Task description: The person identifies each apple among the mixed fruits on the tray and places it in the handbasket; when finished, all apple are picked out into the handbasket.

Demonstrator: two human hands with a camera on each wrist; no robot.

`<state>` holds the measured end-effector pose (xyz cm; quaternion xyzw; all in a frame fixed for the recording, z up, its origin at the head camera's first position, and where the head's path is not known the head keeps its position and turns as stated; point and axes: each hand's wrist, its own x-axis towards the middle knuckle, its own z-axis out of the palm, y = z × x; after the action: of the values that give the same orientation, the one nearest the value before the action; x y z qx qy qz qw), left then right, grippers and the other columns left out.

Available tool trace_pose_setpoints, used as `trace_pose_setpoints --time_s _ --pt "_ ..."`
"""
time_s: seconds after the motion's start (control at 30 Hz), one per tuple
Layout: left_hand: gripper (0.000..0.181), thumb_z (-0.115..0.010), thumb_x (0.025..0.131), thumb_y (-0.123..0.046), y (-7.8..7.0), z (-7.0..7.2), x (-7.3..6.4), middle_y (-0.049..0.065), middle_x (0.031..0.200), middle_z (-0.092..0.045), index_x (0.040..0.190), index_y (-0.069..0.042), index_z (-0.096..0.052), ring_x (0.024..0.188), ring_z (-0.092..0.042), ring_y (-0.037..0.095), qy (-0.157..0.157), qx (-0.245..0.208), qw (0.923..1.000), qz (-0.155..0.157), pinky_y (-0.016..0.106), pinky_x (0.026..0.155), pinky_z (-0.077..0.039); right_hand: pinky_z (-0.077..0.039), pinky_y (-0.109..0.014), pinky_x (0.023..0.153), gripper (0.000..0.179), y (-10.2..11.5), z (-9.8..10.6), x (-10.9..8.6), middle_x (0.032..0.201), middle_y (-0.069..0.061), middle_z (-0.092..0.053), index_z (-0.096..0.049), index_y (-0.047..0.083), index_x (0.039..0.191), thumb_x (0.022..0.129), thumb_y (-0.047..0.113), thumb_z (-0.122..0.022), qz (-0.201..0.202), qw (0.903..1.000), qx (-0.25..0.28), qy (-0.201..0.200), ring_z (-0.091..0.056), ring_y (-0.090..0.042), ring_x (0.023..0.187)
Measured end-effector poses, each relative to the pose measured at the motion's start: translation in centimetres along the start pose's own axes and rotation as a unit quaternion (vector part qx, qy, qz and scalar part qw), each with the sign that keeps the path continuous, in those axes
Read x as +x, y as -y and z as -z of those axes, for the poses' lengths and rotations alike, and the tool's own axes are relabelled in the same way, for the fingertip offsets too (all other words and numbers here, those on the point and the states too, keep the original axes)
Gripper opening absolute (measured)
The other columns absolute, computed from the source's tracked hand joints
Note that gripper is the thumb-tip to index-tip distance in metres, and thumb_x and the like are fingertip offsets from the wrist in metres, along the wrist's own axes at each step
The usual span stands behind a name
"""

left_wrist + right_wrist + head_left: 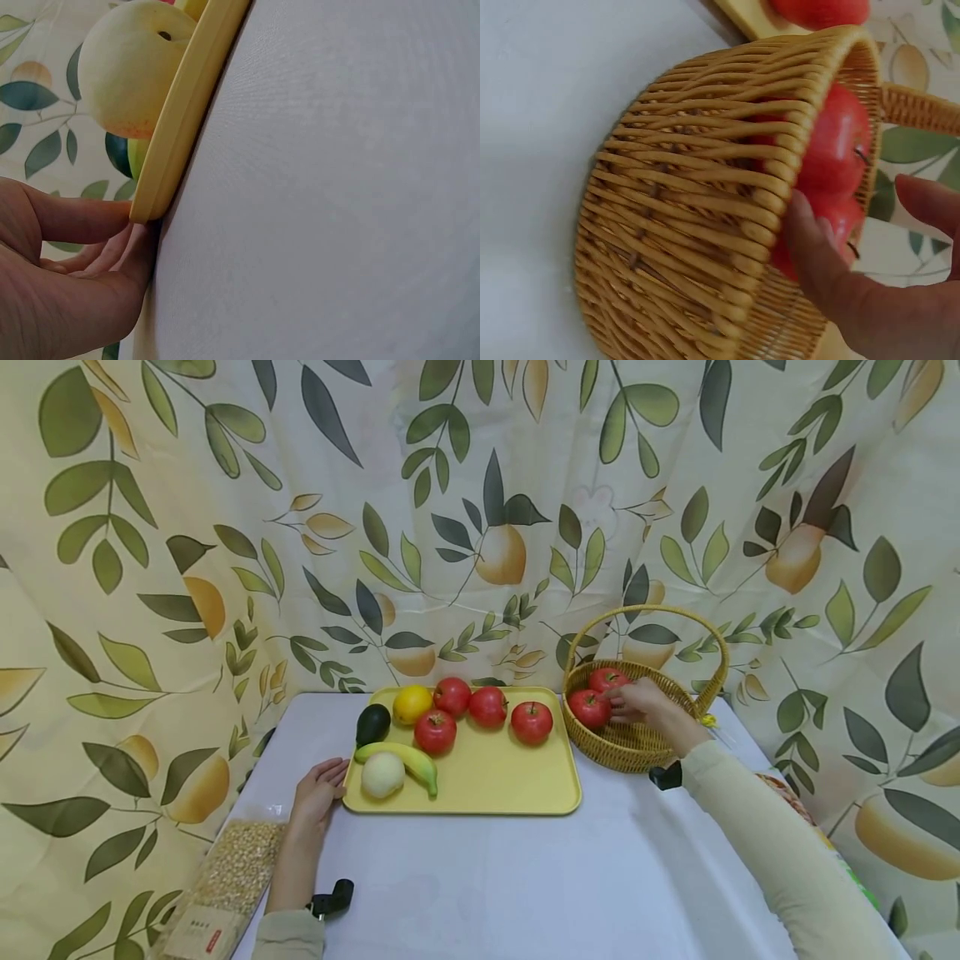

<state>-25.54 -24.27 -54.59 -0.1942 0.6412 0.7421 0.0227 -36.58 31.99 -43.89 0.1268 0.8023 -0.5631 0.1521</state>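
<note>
Handling 2 glossy red round apples (589, 709) inside tan woven-wicker basket (622, 757) seems current step. Right hand (647, 702): fingers apart, touching apple. Left hand (318, 792): fingers loosely extended, touching yellow rectangular tray (495, 785). Next move likely calls for closing round 1 apple.

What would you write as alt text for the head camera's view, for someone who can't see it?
A person's right grip reaches into a wicker basket holding two red apples. Their left grip touches a yellow tray bearing four more apples, a lemon, banana, peach and dark green avocado.
</note>
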Motion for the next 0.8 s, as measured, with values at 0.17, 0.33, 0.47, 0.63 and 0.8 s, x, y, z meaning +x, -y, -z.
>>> trace_pose_setpoints --time_s 0.17,0.33,0.47,0.63,0.8 --pt "0.072 -0.043 0.09 0.026 -0.1 0.1 0.0 0.027 0.16 -0.04 0.159 0.005 -0.031 0.149 -0.041 0.035 0.0 0.001 1.0 0.0 0.04 0.122 -0.037 -0.052 -0.047 0.108 0.055 1.3 0.6 -1.3 0.155 -0.032 -0.039 -0.036 -0.01 0.154 0.109 0.018 -0.049 0.014 0.9996 0.012 0.02 -0.05 -0.044 0.136" --pt "0.073 -0.042 0.09 0.026 -0.3 0.1 0.0 0.027 0.161 -0.039 0.159 0.005 -0.031 0.149 -0.041 0.035 0.0 -0.004 1.0 -0.003 0.039 0.121 -0.037 -0.046 -0.052 0.113 0.062 2.6 0.5 -2.1 0.16 -0.032 -0.034 -0.023 -0.01 0.16 0.11 0.017 -0.048 0.03 0.9984 0.018 0.043 -0.04 -0.047 0.144" --pt "0.073 -0.041 0.09 0.027 -0.3 0.2 -0.1 0.027 0.162 -0.038 0.159 0.006 -0.029 0.15 -0.04 0.035 0.003 -0.009 1.0 -0.002 0.04 0.122 -0.036 -0.046 -0.053 0.113 0.065 3.3 0.3 -2.7 0.162 -0.031 -0.031 -0.021 -0.009 0.161 0.109 0.018 -0.049 0.039 0.9975 0.007 0.059 -0.042 -0.048 0.144" --pt "0.074 -0.04 0.09 0.028 -0.2 0.2 -0.1 0.03 0.162 -0.036 0.16 0.007 -0.027 0.151 -0.038 0.037 0.009 -0.01 0.9999 -0.004 0.042 0.123 -0.034 -0.048 -0.052 0.111 0.061 3.9 -0.4 -3.5 0.16 -0.031 -0.035 -0.029 -0.009 0.159 0.109 0.019 -0.051 0.049 0.9963 -0.007 0.071 -0.046 -0.048 0.14" --pt "0.073 -0.041 0.09 0.027 -0.1 0.0 -0.2 0.029 0.161 -0.038 0.159 0.007 -0.029 0.15 -0.04 0.036 0.004 -0.005 1.0 -0.001 0.041 0.123 -0.035 -0.048 -0.053 0.111 0.063 4.1 -1.5 -4.1 0.153 -0.032 -0.043 -0.03 -0.009 0.158 0.108 0.021 -0.055 0.061 0.9947 -0.021 0.079 -0.055 -0.044 0.132"
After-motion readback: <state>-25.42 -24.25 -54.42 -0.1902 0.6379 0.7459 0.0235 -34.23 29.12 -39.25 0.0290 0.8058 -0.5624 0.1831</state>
